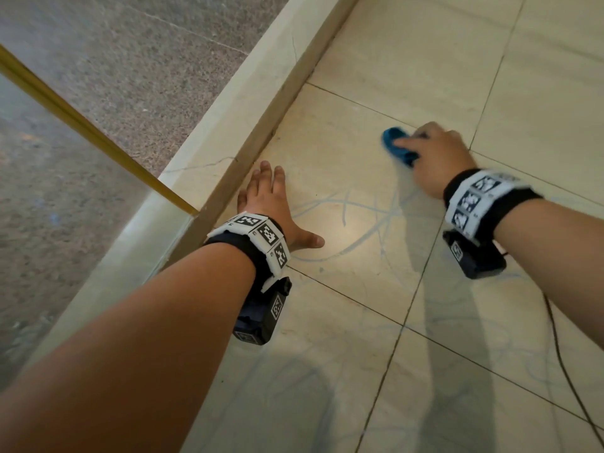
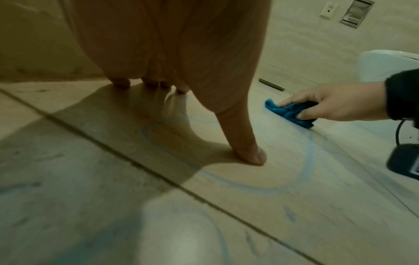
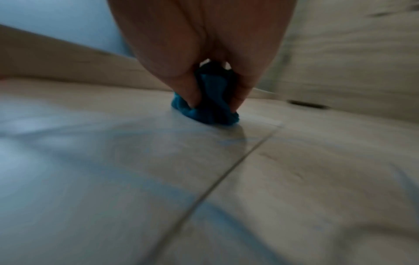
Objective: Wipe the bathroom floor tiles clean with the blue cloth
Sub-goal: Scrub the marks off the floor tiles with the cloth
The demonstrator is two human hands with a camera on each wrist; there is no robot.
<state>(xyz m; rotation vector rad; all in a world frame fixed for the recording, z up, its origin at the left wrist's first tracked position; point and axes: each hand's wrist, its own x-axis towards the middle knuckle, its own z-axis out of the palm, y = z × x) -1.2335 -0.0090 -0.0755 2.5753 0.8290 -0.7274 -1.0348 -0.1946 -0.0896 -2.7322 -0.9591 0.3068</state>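
A right hand [image 1: 438, 156] grips a bunched blue cloth [image 1: 397, 146] against the beige floor tiles [image 1: 343, 148] — thumb and fingers curled round it, its long axis slanting from the far left toward the wrist. The left hand [image 1: 273, 204] lies flat, fingers spread, beside the raised curb [image 1: 248, 103] — faint blue scrawls [image 1: 369, 220] mark the tile between both hands.

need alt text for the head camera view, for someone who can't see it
A person's right hand presses a bunched blue cloth onto beige floor tiles streaked with faint blue scribble marks. Their left hand rests flat with fingers spread on the tile beside a raised stone curb. Both wrists wear marker-patterned bands.
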